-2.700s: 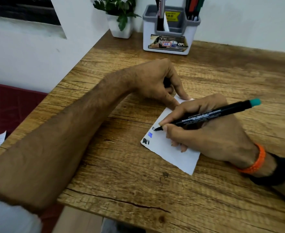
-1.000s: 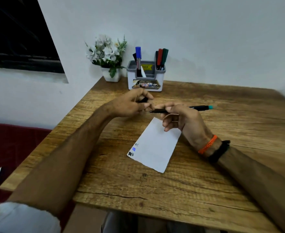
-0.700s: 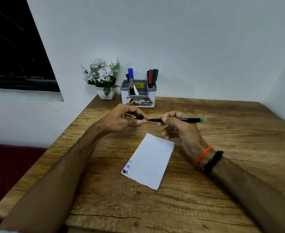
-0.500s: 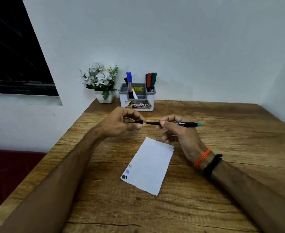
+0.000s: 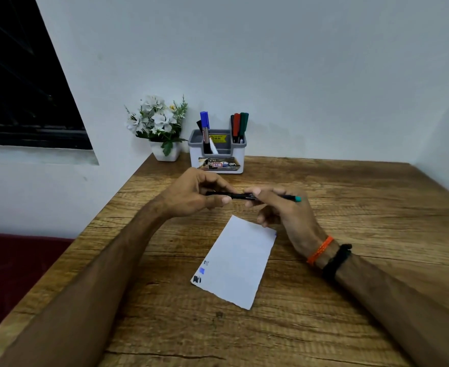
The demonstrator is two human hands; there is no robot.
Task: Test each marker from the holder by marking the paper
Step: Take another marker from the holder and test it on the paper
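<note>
we hold a black marker [image 5: 247, 196] with a teal end level above the wooden table [image 5: 350, 207], just beyond the far edge of the paper [image 5: 239, 263]. our right hand [image 5: 284, 210] curls its fingers around the barrel, and our left hand [image 5: 194, 194] pinches the other end, where the cap seems to sit. the paper lies flat with a grey, a blue and a black mark near its left corner. farther back, the holder [image 5: 216, 161] keeps blue, red and green markers upright beside a flower pot [image 5: 165, 152].

Bare forearms; right wrist: orange band [image 5: 320, 250], black band [image 5: 337, 261].
</note>
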